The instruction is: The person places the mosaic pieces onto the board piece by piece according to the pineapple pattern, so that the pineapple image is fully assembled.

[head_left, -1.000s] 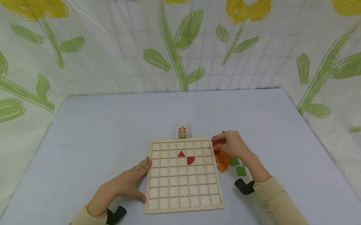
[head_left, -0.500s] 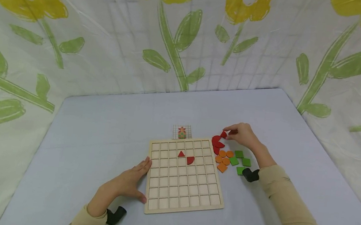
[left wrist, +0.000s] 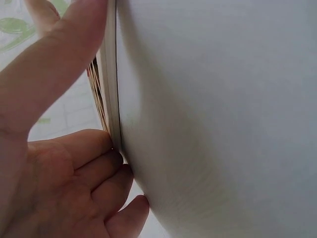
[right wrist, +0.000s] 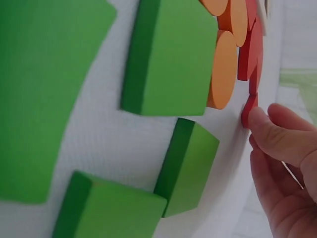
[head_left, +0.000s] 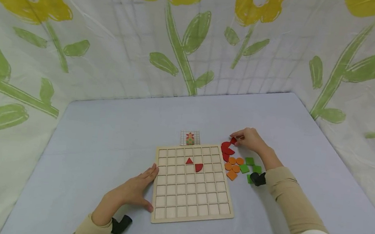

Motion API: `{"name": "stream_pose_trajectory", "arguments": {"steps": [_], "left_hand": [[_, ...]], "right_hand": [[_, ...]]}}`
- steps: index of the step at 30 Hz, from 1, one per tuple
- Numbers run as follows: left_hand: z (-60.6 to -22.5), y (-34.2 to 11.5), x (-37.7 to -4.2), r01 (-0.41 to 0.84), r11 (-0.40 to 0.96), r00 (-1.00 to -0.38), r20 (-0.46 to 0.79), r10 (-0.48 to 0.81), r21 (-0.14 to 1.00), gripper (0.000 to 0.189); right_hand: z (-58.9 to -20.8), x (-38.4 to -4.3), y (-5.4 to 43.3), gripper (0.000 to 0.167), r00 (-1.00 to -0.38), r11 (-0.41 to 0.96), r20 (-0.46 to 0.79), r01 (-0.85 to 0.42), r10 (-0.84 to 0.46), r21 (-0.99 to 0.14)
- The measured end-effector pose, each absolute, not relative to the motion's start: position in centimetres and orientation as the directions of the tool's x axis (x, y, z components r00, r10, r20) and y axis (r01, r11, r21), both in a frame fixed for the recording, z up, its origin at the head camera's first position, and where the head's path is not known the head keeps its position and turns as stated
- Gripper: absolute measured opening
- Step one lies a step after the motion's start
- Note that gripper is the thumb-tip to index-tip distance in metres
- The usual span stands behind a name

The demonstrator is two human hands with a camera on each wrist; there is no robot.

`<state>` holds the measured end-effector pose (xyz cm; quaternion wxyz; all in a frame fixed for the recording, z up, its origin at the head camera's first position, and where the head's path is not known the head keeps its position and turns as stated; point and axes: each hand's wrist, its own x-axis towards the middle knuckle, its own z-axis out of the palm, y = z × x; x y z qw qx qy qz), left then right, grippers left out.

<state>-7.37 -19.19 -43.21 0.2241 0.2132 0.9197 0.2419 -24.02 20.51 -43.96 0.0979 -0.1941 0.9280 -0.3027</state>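
Observation:
A pale wooden grid board (head_left: 185, 187) lies on the table, with a red triangle (head_left: 189, 161) and a red quarter-circle (head_left: 199, 167) in its upper cells. Against its left edge rests my left hand (head_left: 133, 189), thumb and fingers spread; the left wrist view shows the fingertips at the board's side (left wrist: 113, 89). My right hand (head_left: 251, 139) is beyond the board's upper right corner, its thumb and fingers pinching a small red piece (head_left: 233, 140) at the far end of a cluster of red pieces (head_left: 225, 147). The right wrist view shows the thumb on that red piece (right wrist: 249, 111), partly covering it.
Orange round pieces (head_left: 232, 160) and an orange square (head_left: 231, 175) lie right of the board. Several green squares (head_left: 249, 161) are beside them, one partly behind a black wrist device (head_left: 258, 179). A gridded pattern card (head_left: 190, 138) touches the board's far edge.
My right hand has moved away from the board's corner, up and right to the far end of the red pieces, uncovering orange and green ones. My left hand has stayed at the board's edge.

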Motion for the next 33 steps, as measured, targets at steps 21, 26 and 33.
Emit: {"name": "stream_pose_trajectory", "arguments": {"steps": [21,26,33], "left_hand": [[-43.2,-19.1,-7.4,0.278,0.794,-0.81,-0.313,0.497,0.541,0.12],[-43.3,-19.2,-7.4,0.269,0.795,-0.811,-0.318,0.491,0.544,0.12],[-43.4,-19.2,-7.4,0.27,0.795,-0.81,-0.317,0.493,0.544,0.121]], "right_hand": [[-44.0,-23.2,20.0,0.025,-0.941,0.838,-0.074,-0.258,-0.331,-0.48],[-43.8,-22.9,19.9,0.025,-0.948,0.869,-0.111,-0.22,-0.297,-0.444],[-43.6,-22.8,20.8,0.014,-0.918,0.8,-0.082,-0.292,-0.389,-0.524]]}}
